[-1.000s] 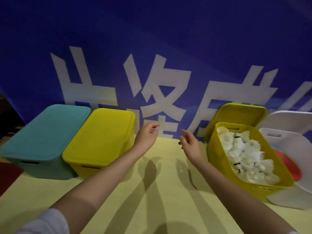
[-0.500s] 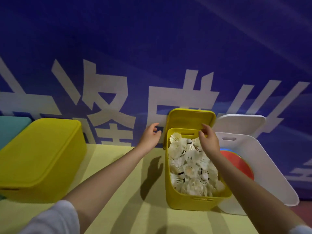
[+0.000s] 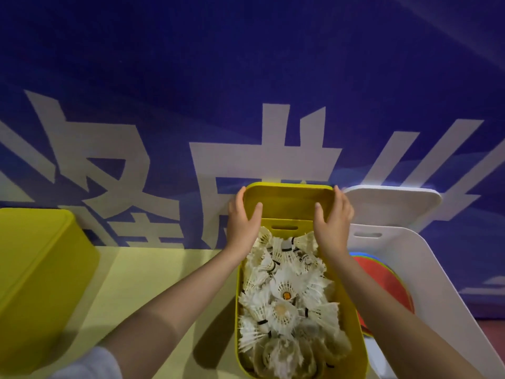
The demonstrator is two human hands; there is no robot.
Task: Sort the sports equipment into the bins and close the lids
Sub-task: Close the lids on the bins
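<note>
At the left edge of the frame a closed yellow bin (image 3: 35,285) sat on the pale yellow surface (image 3: 153,280), its lid on. Behind everything ran a blue wall banner (image 3: 246,77) with large white characters. Just left of centre, the left hand (image 3: 242,222) reached up from the lower left and grasped the left edge of a yellow lid (image 3: 288,201), fingers curled over the rim and the thumb lying on the lid's inner face. That lid stood nearly upright behind an open yellow bin (image 3: 355,318), leaning toward the banner. The open bin filled the lower centre of the frame and was heaped with white feather shuttlecocks (image 3: 287,296), some with black bands and one showing an orange mark on its cork. The right hand (image 3: 334,218) held the lid's right edge in the same way, fingers wrapped behind the rim and the thumb pressed to its inner side. Just right of the open bin, touching or nearly touching it, stood a white bin (image 3: 437,283) holding red, flat, rounded things (image 3: 382,283) with blue and green edges showing at the top; what they were could not be told. A white lid (image 3: 393,206) leaned against the banner behind it, at the upper right of the bins.
</note>
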